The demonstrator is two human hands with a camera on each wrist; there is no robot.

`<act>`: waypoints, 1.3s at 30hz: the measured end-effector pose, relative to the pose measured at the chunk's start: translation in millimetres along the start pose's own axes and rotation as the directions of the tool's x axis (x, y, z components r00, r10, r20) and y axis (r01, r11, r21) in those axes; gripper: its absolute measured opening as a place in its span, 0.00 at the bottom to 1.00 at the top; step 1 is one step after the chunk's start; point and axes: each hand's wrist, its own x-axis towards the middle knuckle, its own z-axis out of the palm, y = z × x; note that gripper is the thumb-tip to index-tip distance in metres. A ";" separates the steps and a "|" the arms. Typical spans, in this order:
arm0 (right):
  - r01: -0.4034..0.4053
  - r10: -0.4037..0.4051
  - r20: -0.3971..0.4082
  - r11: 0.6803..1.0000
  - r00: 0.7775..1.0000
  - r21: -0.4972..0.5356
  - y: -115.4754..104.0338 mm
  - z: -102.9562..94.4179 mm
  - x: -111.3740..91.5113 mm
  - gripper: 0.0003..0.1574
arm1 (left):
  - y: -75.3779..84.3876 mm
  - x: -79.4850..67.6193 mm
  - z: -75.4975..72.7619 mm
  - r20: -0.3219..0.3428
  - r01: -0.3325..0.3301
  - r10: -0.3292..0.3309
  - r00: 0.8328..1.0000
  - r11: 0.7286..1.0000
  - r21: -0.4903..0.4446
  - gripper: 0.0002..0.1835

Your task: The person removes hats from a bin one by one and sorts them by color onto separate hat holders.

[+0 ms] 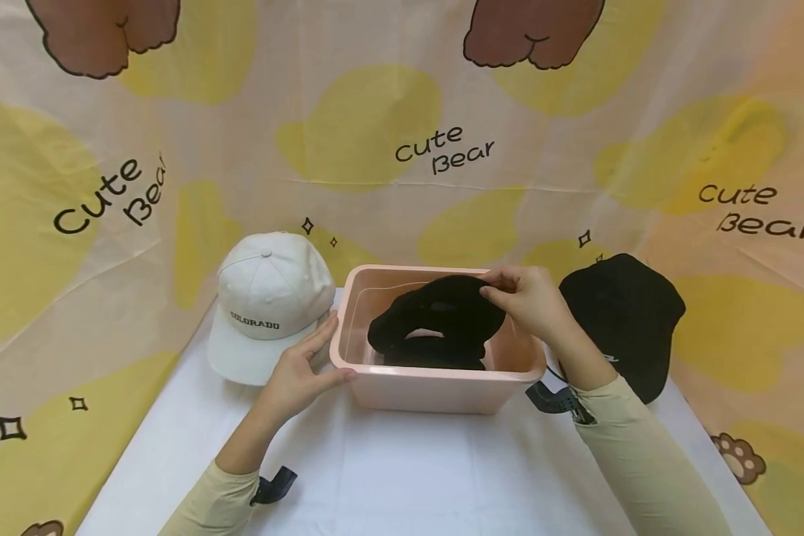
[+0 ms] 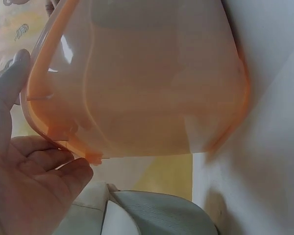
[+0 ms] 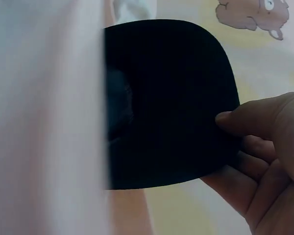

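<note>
A pink plastic bin (image 1: 429, 388) stands on the white table, see-through orange in the left wrist view. Inside it, a black cap (image 1: 435, 309) lies tilted, a pink gap showing through it. The right hand (image 1: 528, 301) pinches this cap's brim (image 3: 181, 98) between thumb and fingers, over the bin's right side. At the bin's front left corner, the left hand (image 1: 304, 372) grips the rim, its thumb on the front edge and its fingers along the left side.
A white cap (image 1: 268, 279) lettered COLORADO sits left of the bin, close to the left hand. To the right, a second black cap (image 1: 623, 313) is partly behind the right forearm. A patterned cloth (image 1: 375, 134) hangs behind the white table (image 1: 402, 469).
</note>
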 end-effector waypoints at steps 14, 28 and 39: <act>0.305 -0.300 -0.276 0.952 0.913 -0.024 -27.5 -27.5 -5.9 0.08 | 2.3 0.5 -1.2 0.000 0.021 -0.021 1.000 1.000 0.001 0.56; 0.386 -0.350 -0.455 0.922 0.819 -0.014 -39.0 -72.4 -18.8 0.15 | 3.9 0.3 -1.0 -0.002 0.024 -0.024 1.000 1.000 0.007 0.55; 0.363 -0.282 -0.624 0.932 0.728 0.002 -21.2 -109.4 -28.1 0.12 | 2.7 0.4 -0.5 -0.004 0.026 -0.026 1.000 1.000 -0.015 0.55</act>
